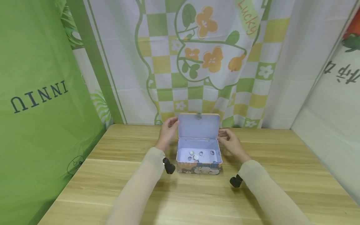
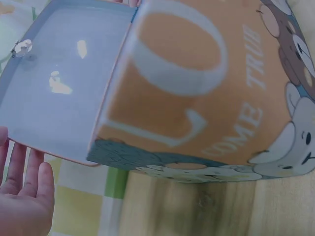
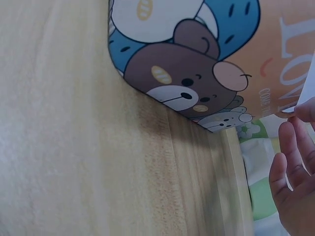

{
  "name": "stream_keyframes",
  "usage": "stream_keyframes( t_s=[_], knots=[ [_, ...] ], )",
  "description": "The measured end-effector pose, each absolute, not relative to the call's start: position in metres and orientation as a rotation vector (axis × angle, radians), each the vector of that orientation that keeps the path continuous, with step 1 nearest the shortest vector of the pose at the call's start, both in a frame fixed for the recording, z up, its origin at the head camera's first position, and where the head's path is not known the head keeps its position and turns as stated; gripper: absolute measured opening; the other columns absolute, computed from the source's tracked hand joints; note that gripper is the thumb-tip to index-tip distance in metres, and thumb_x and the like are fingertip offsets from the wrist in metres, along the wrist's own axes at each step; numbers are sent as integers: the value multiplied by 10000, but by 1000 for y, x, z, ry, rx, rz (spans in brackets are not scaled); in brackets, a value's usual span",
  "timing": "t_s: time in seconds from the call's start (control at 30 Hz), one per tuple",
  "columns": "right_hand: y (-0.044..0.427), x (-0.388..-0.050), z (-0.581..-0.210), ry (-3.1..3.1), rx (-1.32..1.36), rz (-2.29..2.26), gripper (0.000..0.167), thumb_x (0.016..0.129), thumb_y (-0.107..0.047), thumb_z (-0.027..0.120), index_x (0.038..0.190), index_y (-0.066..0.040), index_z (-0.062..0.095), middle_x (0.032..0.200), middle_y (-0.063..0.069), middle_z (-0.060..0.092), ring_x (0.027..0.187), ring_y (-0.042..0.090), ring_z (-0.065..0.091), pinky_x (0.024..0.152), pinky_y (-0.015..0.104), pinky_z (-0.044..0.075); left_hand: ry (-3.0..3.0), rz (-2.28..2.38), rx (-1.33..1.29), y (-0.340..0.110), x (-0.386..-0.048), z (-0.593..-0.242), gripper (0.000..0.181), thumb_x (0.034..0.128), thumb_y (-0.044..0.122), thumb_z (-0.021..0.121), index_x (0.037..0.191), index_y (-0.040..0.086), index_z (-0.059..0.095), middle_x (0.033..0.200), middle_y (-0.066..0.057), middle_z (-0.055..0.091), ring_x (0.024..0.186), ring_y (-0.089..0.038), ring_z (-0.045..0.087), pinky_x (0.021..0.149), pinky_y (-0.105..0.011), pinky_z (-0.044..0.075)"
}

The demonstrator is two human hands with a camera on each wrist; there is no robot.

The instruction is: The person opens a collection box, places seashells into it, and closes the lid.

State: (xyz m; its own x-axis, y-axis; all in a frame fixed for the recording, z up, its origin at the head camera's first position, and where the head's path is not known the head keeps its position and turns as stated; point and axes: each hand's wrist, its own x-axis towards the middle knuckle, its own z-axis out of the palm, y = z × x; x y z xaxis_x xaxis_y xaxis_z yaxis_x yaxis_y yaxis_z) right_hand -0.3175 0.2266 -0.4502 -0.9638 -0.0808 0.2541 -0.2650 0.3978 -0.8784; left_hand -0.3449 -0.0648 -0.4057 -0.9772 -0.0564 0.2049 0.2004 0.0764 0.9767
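A rectangular tin box (image 1: 199, 169) with cartoon bears and an orange side stands on the wooden table, its hinged lid (image 1: 199, 125) raised. Several small, roundish pale and greyish pieces (image 1: 196, 157) lie on its floor; their kind is too small to tell. My left hand (image 1: 167, 132) pinches the lid's left edge, thumb to the front and fingers (image 2: 33, 172) behind it. On the other side, my right hand (image 1: 231, 143) holds the lid's right edge low down near the hinge, with its thumb (image 3: 306, 111) at the edge. A metal clasp (image 2: 22, 47) sits on the lid's rim.
The wooden table (image 1: 126, 187) runs back to a patterned curtain (image 1: 163, 62) behind the box. Green fabric (image 1: 42, 125) hangs at the left, and a pale printed cloth (image 1: 332, 115) at the right. Each wrist carries a small black camera (image 1: 168, 166).
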Motion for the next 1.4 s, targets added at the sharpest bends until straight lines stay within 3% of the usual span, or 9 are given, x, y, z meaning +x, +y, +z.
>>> stream_keyframes(
  t_s=[0.53,0.8,0.97,1.4],
  knots=[
    [221,-307,-436,-2497,329,1647,401,998,-117,627,1329,80,514,1249,290,593,1007,281,621,838,241,552,-2125,-1991,-231,-71,-337,-399,350,982,241,669,1261,33,633,1263,-113,646,1152,-277,590,1018,-401,473],
    [227,-303,-432,-2549,330,1561,406,1013,-190,620,1329,55,549,1216,258,635,947,295,655,871,455,559,-2148,-1930,-289,-74,-334,-401,329,969,245,686,1229,47,654,1241,-92,660,1147,-271,596,1019,-411,471],
    [229,-296,-425,-2593,336,1540,425,1022,-199,599,1339,72,519,1175,275,636,944,374,660,874,541,540,-2161,-1908,-311,-75,-330,-400,320,965,211,688,1218,19,647,1225,-120,660,1149,-284,595,1028,-407,463],
    [228,-271,-409,-2655,356,1572,477,1028,-243,593,1355,85,480,1163,257,626,1000,412,635,819,473,565,-2253,-1903,-384,-82,-314,-395,343,978,203,669,1260,19,604,1252,-122,627,1194,-272,572,1074,-387,430]
  ],
)
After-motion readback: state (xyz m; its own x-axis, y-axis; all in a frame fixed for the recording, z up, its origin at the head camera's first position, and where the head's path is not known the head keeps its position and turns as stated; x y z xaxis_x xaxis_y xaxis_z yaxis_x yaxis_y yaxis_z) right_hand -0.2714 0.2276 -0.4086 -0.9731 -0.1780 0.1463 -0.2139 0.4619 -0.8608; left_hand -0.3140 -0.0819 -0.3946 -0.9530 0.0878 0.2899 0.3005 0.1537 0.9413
